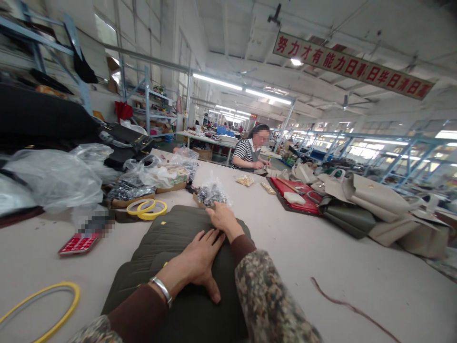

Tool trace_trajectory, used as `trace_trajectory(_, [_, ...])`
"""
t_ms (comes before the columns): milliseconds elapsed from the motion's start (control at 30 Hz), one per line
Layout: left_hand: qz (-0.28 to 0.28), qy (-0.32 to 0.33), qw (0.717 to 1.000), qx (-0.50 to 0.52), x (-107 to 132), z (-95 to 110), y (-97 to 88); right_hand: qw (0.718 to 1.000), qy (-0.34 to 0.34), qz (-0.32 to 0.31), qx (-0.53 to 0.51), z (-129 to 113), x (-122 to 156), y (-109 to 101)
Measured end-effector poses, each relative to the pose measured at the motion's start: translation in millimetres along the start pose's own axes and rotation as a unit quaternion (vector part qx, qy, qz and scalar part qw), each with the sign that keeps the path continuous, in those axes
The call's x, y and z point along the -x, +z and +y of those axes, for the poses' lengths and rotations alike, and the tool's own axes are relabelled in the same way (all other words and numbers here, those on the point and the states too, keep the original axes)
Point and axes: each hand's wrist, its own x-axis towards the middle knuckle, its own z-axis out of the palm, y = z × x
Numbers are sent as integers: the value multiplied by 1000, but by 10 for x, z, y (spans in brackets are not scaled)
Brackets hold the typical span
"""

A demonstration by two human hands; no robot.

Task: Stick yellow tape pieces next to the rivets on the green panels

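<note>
A layered stack of dark olive panels [171, 238], with small yellow marks along its left side, lies on the table in front of me. My left hand [196, 257] rests flat on the stack, fingers spread and thumb apart. Just beyond it, my right hand [224, 220] reaches over the far part of the stack, fingers stretched out and nothing visible in them. Its fingertips are close to a clear plastic bag of small dark parts [212, 193] in a low box. Whether they touch the bag I cannot tell.
Yellow tape rolls [153, 209] and a red-patterned phone-like object [79, 244] lie left; a larger yellow ring [73, 295] is nearer. Beige bags [378, 197] and a red panel [296, 194] are at right. A brown cord [342, 302] lies nearby. A person [250, 151] works across the table.
</note>
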Motion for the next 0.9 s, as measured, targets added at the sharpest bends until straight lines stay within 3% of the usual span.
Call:
trace_trajectory(100, [23, 19, 1000, 10, 38, -20, 36, 998, 20, -55, 13, 89, -164, 330])
trace_trajectory(200, [26, 25, 999, 14, 86, -14, 85, 997, 16, -77, 22, 181, -121, 484])
trace_trajectory(567, [31, 38, 999, 20, 362, 178, 283, 995, -6, -88, 45, 139, 296, 522])
trace_trajectory(733, [15, 40, 999, 12, 520, 285, 290, 995, -23, -83, 41, 121, 491, 524])
trace_trajectory(900, [40, 65, 997, -11, 761, 421, 252, 996, -45, -70, 31, 88, 702, 501])
